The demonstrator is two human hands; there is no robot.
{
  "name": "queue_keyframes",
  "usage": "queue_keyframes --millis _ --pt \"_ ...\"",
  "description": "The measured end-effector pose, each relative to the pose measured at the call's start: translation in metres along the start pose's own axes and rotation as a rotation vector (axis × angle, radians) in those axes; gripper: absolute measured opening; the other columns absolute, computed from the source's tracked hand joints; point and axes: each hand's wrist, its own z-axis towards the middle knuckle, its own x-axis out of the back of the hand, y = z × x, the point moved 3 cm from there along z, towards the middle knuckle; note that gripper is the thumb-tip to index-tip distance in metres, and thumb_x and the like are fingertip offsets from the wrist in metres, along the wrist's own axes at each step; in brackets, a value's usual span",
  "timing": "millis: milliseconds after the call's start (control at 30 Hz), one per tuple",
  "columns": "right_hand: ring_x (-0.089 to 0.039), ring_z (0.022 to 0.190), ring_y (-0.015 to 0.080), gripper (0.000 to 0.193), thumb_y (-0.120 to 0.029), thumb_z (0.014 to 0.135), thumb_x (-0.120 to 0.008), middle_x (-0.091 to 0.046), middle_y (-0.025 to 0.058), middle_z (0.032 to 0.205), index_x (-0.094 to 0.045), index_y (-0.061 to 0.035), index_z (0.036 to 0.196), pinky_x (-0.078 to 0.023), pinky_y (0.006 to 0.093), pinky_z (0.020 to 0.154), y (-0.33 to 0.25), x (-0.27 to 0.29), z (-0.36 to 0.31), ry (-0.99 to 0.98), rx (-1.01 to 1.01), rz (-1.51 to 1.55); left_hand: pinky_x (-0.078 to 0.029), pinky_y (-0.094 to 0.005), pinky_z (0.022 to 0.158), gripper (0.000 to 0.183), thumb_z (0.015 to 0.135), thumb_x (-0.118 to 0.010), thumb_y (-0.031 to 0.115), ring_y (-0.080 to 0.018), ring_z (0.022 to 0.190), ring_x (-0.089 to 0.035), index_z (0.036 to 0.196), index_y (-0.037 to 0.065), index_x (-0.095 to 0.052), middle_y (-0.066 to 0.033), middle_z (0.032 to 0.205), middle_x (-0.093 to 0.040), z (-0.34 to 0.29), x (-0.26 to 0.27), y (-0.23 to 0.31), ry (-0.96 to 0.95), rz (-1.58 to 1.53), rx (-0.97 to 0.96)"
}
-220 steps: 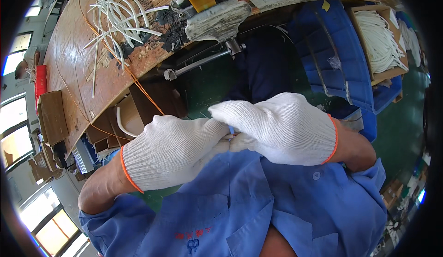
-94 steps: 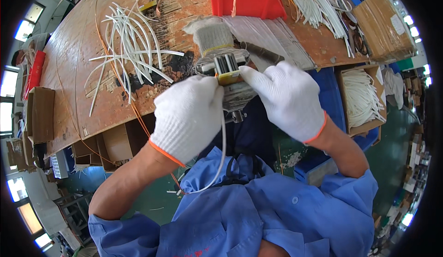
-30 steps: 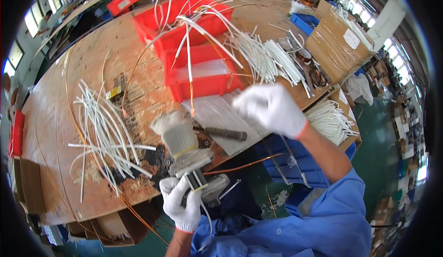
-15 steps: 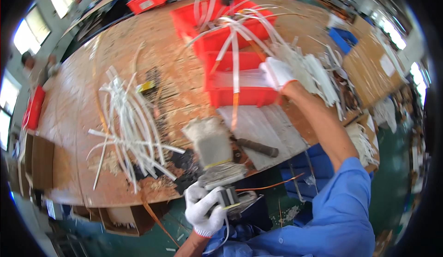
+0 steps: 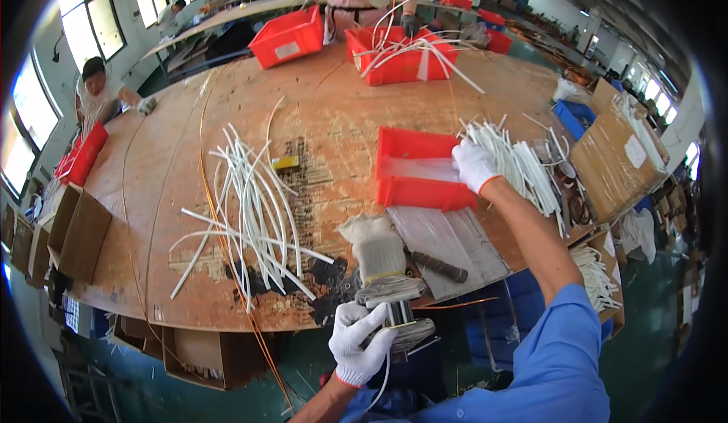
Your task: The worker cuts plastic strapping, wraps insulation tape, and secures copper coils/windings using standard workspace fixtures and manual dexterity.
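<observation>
labels: pale sticker (image 5: 635,150) on the carton (image 5: 603,176), right of the red bin (image 5: 427,194); writing unreadable
left hand (image 5: 362,345): fingers bent against the dark block (image 5: 400,314), nearer than the bin
right hand (image 5: 475,165): at the bin's right end, near white tubes (image 5: 523,172)
hands: well apart; grip cannot be told

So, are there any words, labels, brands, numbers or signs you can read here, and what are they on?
None can be read.
White rectangular label on the red plastic bin at the top, left of centre: too small to read.
White paper label on the large brown cardboard box at the right: too small to read.
</observation>
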Motion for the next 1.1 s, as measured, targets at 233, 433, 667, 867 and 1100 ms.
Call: queue_keyframes --millis 233,433,667,867,1100 --pt "-0.075 0.094 0.0459 0.021 -0.032 0.103 -0.069 -0.077 0.0225 0.095 -0.075 -0.0115 0.106 -0.058 0.0572 0.081 -0.007 0.077 -0.043 0.067 -0.053 0.318 -0.052 -0.0337 0.082 0.048 0.078 -0.090 -0.002 -0.0219 0.088 -0.060 0.125 0.003 -0.084 -0.0067 0.096 -0.062 -0.005 0.002 0.000 0.013 0.044 -0.027" --pt "-0.073 0.079 0.0221 0.013 -0.010 0.106 -0.070 -0.076 0.0142 0.096 -0.077 -0.0054 0.115 -0.058 0.0395 0.074 -0.011 0.201 -0.131 0.307 -0.132 0.726 -0.055 -0.0343 0.087 0.044 0.085 -0.084 -0.006 -0.0239 0.092 -0.063 0.128 -0.001 -0.082 -0.0093 0.099 -0.064 -0.003 -0.006 0.003 0.016 0.023 -0.031" --pt "-0.070 0.078 0.0124 0.009 0.001 0.102 -0.074 -0.075 0.0066 0.101 -0.078 0.0004 0.109 -0.057 0.0290 0.071 -0.069 0.333 -0.217 -0.153 0.365 0.999 -0.053 -0.0346 0.094 0.048 0.088 -0.087 0.005 -0.0226 0.099 -0.061 0.135 -0.002 -0.080 -0.0087 0.105 -0.064 -0.012 0.006 -0.003 0.048 0.003 -0.041" --pt "-0.075 0.083 0.0270 0.023 0.001 0.089 -0.082 -0.076 0.0103 0.098 -0.081 -0.0045 0.111 -0.061 0.0385 0.077 -0.173 0.292 -0.218 0.031 0.488 0.989 -0.052 -0.0372 0.100 0.080 0.077 -0.100 0.044 -0.0234 0.109 -0.060 0.140 0.001 -0.078 -0.0085 0.116 -0.064 -0.013 -0.003 -0.015 -0.007 -0.105 -0.057" --pt "-0.076 0.092 0.0271 0.039 -0.004 0.087 -0.082 -0.076 0.0074 0.097 -0.078 -0.0121 0.126 -0.062 0.0383 0.080 -0.203 0.244 -0.228 0.229 0.500 0.850 -0.053 -0.0359 0.097 0.053 0.084 -0.096 0.013 -0.0223 0.107 -0.063 0.131 -0.004 -0.079 -0.0096 0.115 -0.065 -0.013 -0.005 -0.002 -0.025 0.018 0.042"
